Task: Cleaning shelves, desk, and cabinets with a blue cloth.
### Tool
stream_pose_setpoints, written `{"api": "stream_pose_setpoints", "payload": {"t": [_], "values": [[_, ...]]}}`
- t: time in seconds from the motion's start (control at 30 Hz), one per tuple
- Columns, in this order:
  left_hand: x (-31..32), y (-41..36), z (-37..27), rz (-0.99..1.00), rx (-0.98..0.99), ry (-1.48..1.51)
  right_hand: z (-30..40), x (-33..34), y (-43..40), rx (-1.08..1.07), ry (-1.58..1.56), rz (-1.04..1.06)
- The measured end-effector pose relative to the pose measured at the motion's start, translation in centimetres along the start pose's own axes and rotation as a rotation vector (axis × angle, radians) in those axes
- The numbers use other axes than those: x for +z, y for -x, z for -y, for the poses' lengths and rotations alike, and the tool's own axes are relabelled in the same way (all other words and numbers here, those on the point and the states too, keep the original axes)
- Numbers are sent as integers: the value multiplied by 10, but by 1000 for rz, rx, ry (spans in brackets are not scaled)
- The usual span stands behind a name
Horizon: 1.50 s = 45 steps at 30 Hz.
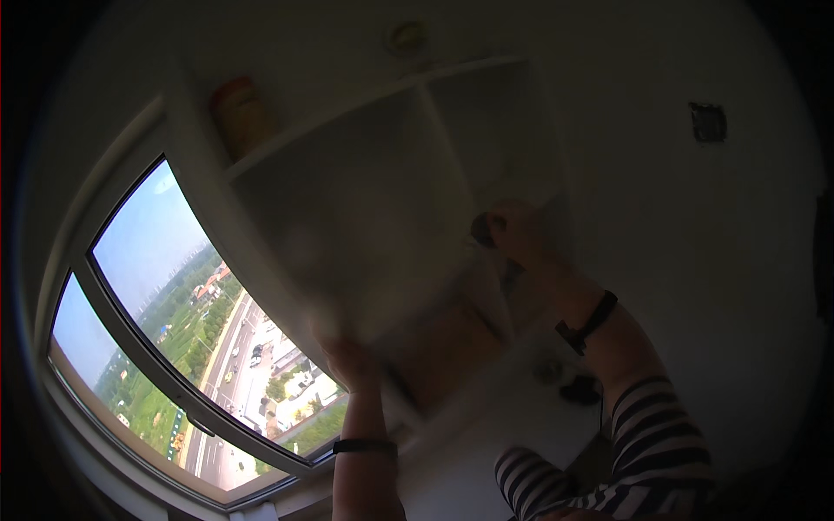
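A white shelf unit (417, 84) stands against the wall in dim light. My right hand (515, 228) is at the right of its upright divider, with its fingers around a small dark object (483, 230) that I cannot make out. My left hand (345, 352) is at the unit's lower left side, near the window; its fingers are blurred and whatever they touch is hidden in shadow. Between and below the hands, an orange-brown panel or box (449, 352) shows in a lower compartment.
A jar with a red lid (244, 117) stands on the upper shelf at the left. A window (215, 312) with a handle lies left of the unit. Small dark objects (580, 389) rest on a pale surface at the lower right. A dark wall box (708, 122) is at the right.
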<state>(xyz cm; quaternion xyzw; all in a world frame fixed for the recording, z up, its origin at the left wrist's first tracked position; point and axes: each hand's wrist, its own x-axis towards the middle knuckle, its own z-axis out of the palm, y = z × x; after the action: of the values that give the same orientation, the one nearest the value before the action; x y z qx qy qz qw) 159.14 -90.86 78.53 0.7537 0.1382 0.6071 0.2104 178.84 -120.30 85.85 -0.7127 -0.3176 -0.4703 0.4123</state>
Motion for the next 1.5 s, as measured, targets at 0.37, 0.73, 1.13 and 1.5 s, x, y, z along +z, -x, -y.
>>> {"api": "stream_pose_setpoints", "payload": {"t": [0.37, 0.73, 1.13, 1.5], "values": [[2, -6, 14, -25, 103, 97, -110, 102, -64, -35, 406, 740], [2, -11, 7, -49, 147, -16, -230, 97, -105, 112, 880, 599], [15, 16, 6, -83, 157, -26, -195, 47, -76, 253, 898, 682], [8, 19, -12, -33, 171, -49, -72, 10, -5, 135, 41, 554]]}}
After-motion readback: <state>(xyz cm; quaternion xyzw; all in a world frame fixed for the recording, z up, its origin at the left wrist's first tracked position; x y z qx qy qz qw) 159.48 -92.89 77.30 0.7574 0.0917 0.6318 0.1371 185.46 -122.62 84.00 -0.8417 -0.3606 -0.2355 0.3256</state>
